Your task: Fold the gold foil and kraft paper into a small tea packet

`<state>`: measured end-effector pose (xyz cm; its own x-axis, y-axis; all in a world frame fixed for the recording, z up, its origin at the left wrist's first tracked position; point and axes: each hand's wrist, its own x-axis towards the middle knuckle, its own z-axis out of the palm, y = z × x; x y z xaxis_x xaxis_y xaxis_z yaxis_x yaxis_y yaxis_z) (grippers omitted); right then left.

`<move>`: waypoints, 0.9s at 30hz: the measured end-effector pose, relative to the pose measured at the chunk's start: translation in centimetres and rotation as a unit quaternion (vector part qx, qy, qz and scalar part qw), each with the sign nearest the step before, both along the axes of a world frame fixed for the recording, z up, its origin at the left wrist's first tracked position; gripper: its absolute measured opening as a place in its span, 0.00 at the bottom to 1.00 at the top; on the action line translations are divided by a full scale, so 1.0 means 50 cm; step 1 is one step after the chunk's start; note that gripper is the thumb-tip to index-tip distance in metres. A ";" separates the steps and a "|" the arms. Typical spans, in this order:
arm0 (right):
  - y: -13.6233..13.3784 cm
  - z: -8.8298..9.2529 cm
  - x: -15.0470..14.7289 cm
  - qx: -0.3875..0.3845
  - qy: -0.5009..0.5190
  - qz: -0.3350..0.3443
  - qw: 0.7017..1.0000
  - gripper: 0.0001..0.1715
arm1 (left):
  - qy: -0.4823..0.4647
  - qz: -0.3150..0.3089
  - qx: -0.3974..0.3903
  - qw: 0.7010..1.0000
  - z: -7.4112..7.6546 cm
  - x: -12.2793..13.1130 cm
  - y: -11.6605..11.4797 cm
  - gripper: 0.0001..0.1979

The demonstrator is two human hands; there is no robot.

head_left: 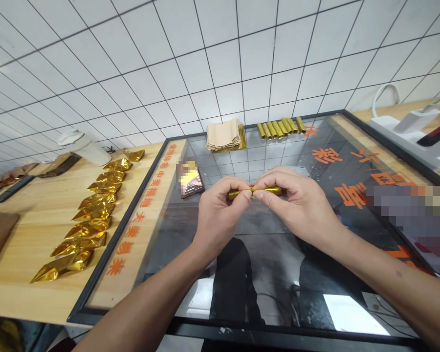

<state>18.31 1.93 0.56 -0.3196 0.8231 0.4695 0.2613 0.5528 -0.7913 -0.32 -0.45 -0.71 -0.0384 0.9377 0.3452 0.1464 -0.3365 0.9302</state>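
Note:
Between my two hands lies a rolled tube of gold foil paper, held level above the dark glass top. My left hand pinches its left part with thumb and fingers. My right hand pinches it just to the right, so the two thumbs almost meet at the middle. Fingers cover much of the tube. Farther back, a row of several similar gold tubes rests near the glass's far edge. Left of that row sits a stack of tan paper sheets, with gold foil showing beneath.
Folded gold foil ingots form a line on the wooden table at left, near a white cup. A small picture box lies on the framed glass. At right are a power strip and a phone-like device, partly blurred.

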 end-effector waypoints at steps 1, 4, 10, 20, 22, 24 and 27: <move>0.000 -0.001 0.000 -0.002 -0.002 -0.004 1.000 0.07 | 0.001 -0.002 0.003 1.000 -0.002 0.000 0.001 0.03; 0.003 -0.003 -0.001 -0.010 0.006 -0.018 1.000 0.05 | 0.001 -0.014 0.009 1.000 -0.007 -0.001 0.006 0.02; 0.004 -0.006 -0.001 -0.024 0.022 -0.025 0.999 0.05 | -0.023 -0.024 0.011 0.999 -0.007 -0.004 0.009 0.04; 0.008 -0.011 -0.003 -0.062 0.085 -0.013 0.994 0.04 | -0.047 -0.025 0.022 0.998 0.005 -0.008 0.007 0.01; 0.008 -0.011 -0.002 -0.060 0.091 -0.008 0.994 0.03 | -0.058 -0.026 0.013 0.998 0.007 -0.008 0.007 0.01; 0.008 -0.010 -0.001 -0.066 0.097 -0.004 0.993 0.03 | -0.059 -0.023 0.007 0.998 0.009 -0.006 0.007 0.02; 0.011 -0.009 0.002 -0.074 0.109 -0.008 0.991 0.04 | -0.064 -0.025 -0.008 0.998 0.010 -0.002 0.006 0.05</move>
<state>18.40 2.49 0.09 -0.2100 0.8922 0.3998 0.0821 0.4235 -0.9022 -0.42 -0.17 -0.20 -0.0336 0.9448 0.3258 0.0088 -0.3257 0.9454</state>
